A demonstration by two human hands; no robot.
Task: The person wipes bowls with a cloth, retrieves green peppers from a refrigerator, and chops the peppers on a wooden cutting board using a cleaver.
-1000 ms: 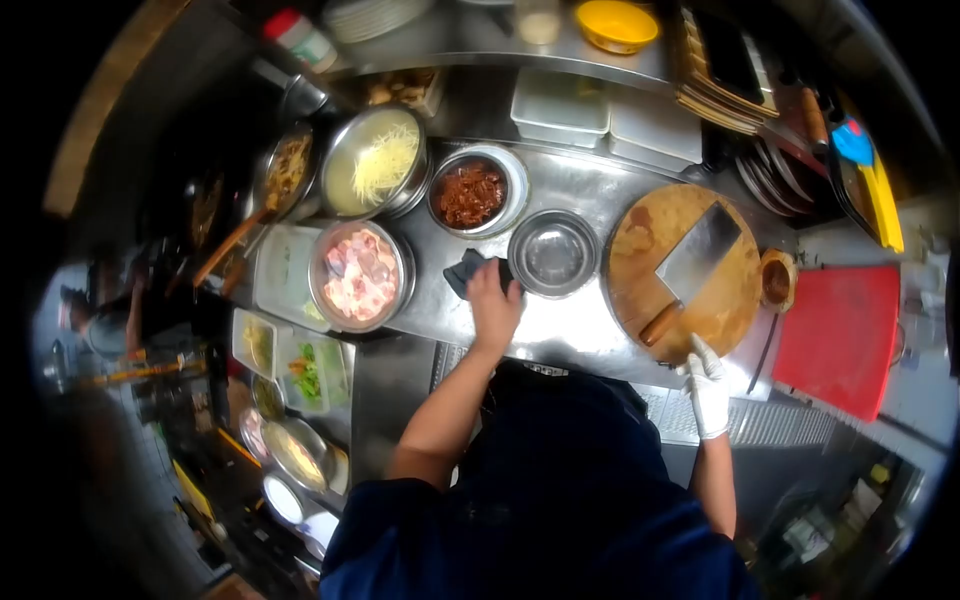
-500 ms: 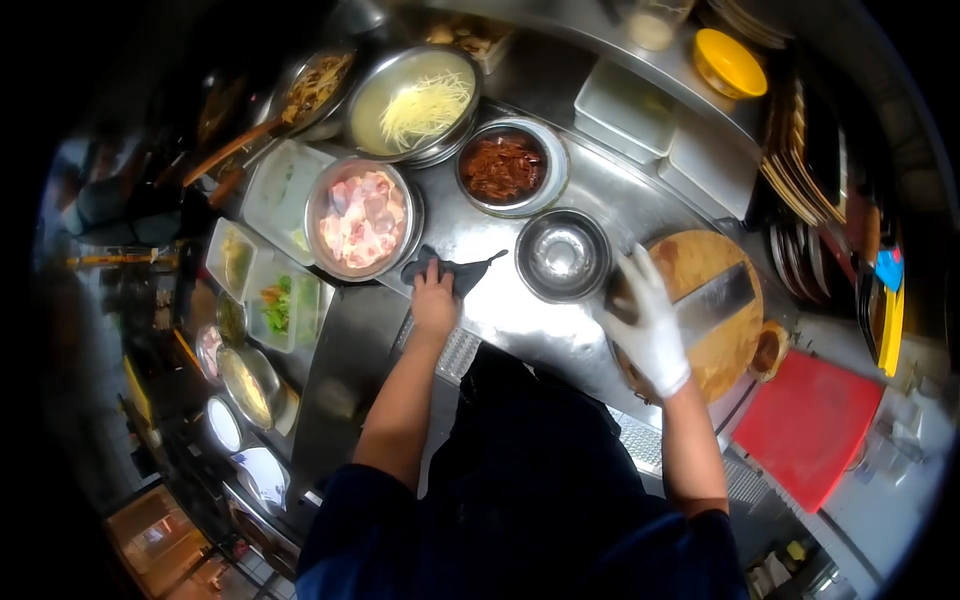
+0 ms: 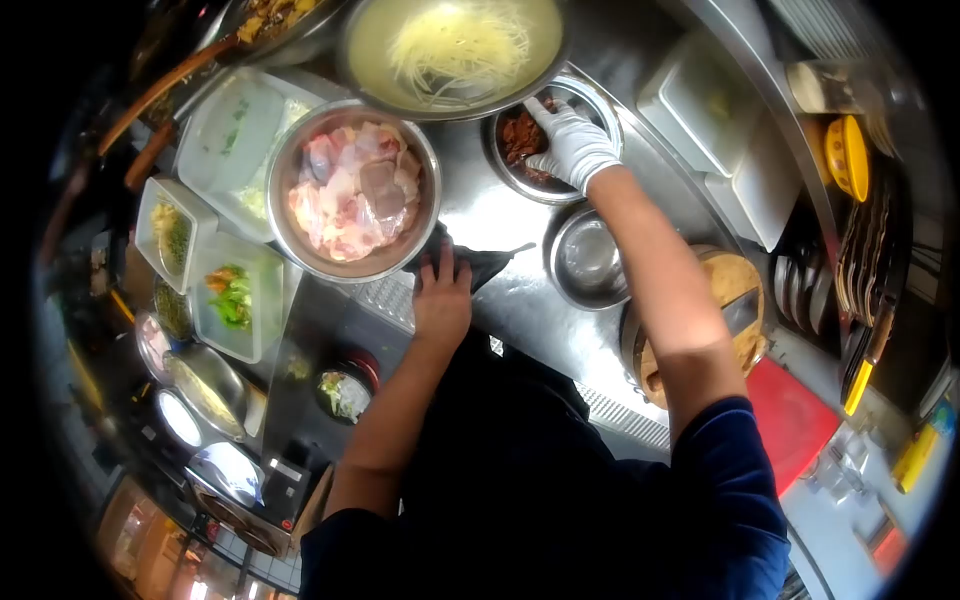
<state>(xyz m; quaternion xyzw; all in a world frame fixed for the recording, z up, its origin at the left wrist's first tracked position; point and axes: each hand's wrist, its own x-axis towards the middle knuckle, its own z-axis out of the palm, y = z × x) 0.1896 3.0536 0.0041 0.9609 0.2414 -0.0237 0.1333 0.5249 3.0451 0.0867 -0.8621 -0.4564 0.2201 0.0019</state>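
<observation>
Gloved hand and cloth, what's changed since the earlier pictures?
The right hand has moved left from the board to the dark food, reaching in; any grip is unclear. The cloth has slid left, nearer the raw meat. The left hand is still on the cloth, the cleaver still on the board.

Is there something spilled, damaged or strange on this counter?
Nothing looks clearly spilled or damaged. Slightly odd: only the right hand is gloved, at the reddish-brown food; the left hand, on the dark cloth, is bare.
</observation>
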